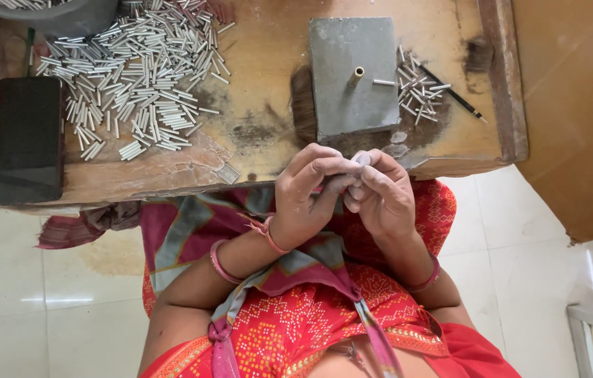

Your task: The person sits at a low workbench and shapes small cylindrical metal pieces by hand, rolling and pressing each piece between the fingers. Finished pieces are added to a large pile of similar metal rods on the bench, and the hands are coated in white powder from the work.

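Observation:
My left hand (307,192) and my right hand (380,196) meet at the near edge of a low wooden table (261,84). Their fingertips pinch together around a small round silvery piece (361,159); which hand bears it I cannot tell. Just beyond the hands stands a grey metal block (352,73) with a short brass pin (356,75) sticking up from it. A small heap of short metal tubes (419,87) lies right of the block.
A large spread of short silver tubes (135,77) covers the table's left part. A black rectangular block (28,136) sits at the left edge, a grey bowl (51,14) at the far left corner. A black pencil (454,94) lies at the right. Pale floor tiles surround the table.

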